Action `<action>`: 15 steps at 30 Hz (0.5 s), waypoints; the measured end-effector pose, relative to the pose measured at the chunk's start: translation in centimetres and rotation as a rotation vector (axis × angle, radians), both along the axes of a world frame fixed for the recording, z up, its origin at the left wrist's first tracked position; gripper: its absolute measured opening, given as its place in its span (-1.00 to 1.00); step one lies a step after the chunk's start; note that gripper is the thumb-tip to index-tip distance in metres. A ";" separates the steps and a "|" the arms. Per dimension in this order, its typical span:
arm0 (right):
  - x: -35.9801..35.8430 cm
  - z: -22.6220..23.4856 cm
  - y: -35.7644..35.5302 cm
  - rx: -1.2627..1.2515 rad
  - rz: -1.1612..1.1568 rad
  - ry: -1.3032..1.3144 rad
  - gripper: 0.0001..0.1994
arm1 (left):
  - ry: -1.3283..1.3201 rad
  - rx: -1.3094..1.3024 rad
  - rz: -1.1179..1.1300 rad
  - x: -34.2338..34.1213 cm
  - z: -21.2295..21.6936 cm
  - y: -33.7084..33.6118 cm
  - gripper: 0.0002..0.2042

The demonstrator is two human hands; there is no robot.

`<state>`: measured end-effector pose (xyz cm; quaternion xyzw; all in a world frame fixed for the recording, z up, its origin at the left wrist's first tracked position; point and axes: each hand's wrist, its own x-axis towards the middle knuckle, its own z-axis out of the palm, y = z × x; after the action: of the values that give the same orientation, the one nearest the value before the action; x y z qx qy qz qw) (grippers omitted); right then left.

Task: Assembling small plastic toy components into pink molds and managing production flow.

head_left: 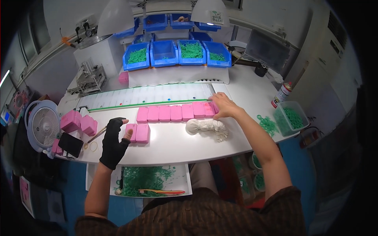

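Right hand point(225, 106) at pink blocks point(176, 113), rectangular, closely rowed

Head view: worn on the head, aimed down and forward.
Bench point(168, 144): seen close, from above.
Blue bins point(163, 62): faced across the bench, farther off.

Black fingerless glove point(111, 146) on left grip point(115, 137); brown striped short-sleeved shirt point(197, 216).

Under your right grip point(223, 106) you have a white table point(169, 147), with blue floor point(292, 162) lower, right of that grip; beyond it stand pale walls point(267, 12) and a lit white lamp point(204, 11).
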<state>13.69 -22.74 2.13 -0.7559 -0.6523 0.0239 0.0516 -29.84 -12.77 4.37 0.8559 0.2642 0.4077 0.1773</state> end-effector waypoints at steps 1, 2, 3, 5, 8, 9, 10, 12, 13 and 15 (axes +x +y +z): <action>-0.1 -0.2 0.5 0.019 0.093 -0.016 -0.20 | -0.017 -0.048 0.008 -1.0 -0.1 -0.9 -0.71; 0.0 -0.2 0.7 0.015 0.103 -0.013 -0.20 | -0.019 -0.049 0.003 -1.8 -0.5 -1.7 -0.72; -0.3 0.3 0.7 -0.041 0.079 0.036 -0.23 | 0.003 -0.074 0.009 -2.6 -0.8 -2.7 -0.72; -0.6 1.2 0.2 -0.106 0.057 0.085 -0.27 | -0.020 -0.199 -0.018 -3.7 -1.4 -4.4 -0.72; -0.9 3.1 -1.2 0.221 0.065 0.086 -0.37 | -0.088 -0.376 -0.014 -4.5 -2.5 -6.7 -0.80; -2.1 3.9 -1.7 0.215 0.069 0.094 -0.37 | -0.114 -0.471 0.013 -4.4 -2.9 -7.4 -0.82; -4.1 5.2 -2.3 0.320 0.056 0.158 -0.39 | -0.173 -0.545 0.009 -4.3 -3.9 -7.7 -0.85; -9.0 6.3 -4.0 0.461 0.109 0.233 -0.41 | -0.160 -0.640 -0.037 -2.5 -4.5 -8.3 -0.84; -12.1 6.0 -4.7 0.501 0.183 0.244 -0.42 | -0.172 -0.766 -0.066 -1.3 -4.6 -8.6 -0.81; -17.6 4.1 -5.2 0.464 0.356 0.378 -0.38 | -0.173 -0.744 -0.124 1.8 -3.7 -9.0 -0.67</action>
<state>-3.88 -27.94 6.22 -0.5806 -0.7409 0.0230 0.3369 -28.05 -21.79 0.64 0.7100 0.3260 0.3431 0.5214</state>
